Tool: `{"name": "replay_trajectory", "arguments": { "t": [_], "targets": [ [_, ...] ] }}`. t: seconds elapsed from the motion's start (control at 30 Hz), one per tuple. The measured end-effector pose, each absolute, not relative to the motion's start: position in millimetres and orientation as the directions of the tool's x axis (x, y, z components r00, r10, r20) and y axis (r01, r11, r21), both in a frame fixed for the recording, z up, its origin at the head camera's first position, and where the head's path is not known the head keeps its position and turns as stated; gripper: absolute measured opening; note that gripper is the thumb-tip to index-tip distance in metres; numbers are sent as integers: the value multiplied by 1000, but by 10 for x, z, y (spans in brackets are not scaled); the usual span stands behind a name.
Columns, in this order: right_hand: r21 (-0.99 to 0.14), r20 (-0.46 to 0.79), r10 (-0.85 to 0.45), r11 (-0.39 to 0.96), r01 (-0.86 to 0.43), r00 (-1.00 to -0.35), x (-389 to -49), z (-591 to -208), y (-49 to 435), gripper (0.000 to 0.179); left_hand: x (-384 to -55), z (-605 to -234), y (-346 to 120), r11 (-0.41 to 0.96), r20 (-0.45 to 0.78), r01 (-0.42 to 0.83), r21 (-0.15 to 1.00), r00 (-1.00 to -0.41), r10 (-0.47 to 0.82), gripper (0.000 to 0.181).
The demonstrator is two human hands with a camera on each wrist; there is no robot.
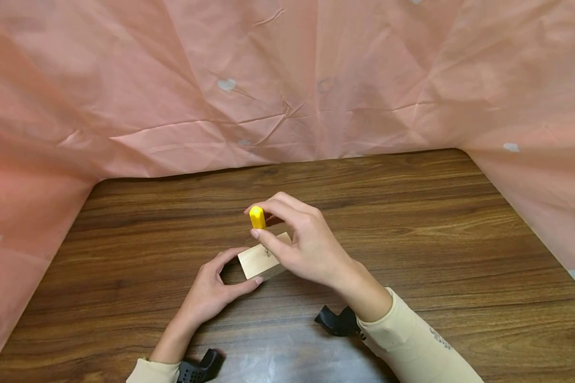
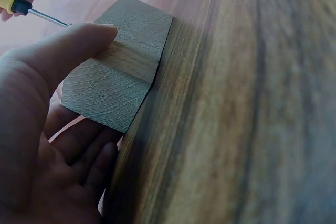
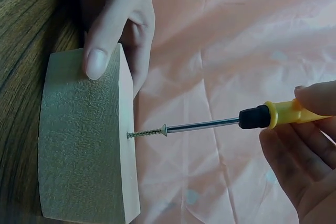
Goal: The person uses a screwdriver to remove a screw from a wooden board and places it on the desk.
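A pale wooden block stands on the table, gripped at its left end by my left hand, with the thumb on the near face and fingers behind. A screw stands upright in the block's top face, most of its thread showing. My right hand pinches the yellow handle of a screwdriver between thumb and fingers above the block. The screwdriver's steel shaft points straight down, its tip at the screw's head. In the left wrist view the screwdriver shows behind my left thumb.
The dark wood-grain table spreads around the hands. A pink curtain encloses its back and sides. Black wrist mounts hang at both wrists, near the beige sleeves.
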State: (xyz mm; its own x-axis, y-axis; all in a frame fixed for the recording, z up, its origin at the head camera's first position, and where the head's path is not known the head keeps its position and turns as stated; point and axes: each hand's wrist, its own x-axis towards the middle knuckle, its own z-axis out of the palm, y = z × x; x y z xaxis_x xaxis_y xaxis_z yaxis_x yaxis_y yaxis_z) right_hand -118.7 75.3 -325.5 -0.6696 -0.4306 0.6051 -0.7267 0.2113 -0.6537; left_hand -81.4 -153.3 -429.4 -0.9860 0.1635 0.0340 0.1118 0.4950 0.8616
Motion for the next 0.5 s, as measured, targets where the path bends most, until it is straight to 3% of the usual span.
{"name": "replay_trajectory", "arguments": {
  "t": [0.27,0.5],
  "targets": [
    [-666,566,-464,231,-709,-682,-1174,-3242,763,33,-820,-4299,-1530,496,40,120,860,-985,169,52],
    [-696,565,-410,229,-680,-716,-1181,-3253,762,33,-815,-4292,-1524,496,27,104,862,-987,159,52]
  ]
}}
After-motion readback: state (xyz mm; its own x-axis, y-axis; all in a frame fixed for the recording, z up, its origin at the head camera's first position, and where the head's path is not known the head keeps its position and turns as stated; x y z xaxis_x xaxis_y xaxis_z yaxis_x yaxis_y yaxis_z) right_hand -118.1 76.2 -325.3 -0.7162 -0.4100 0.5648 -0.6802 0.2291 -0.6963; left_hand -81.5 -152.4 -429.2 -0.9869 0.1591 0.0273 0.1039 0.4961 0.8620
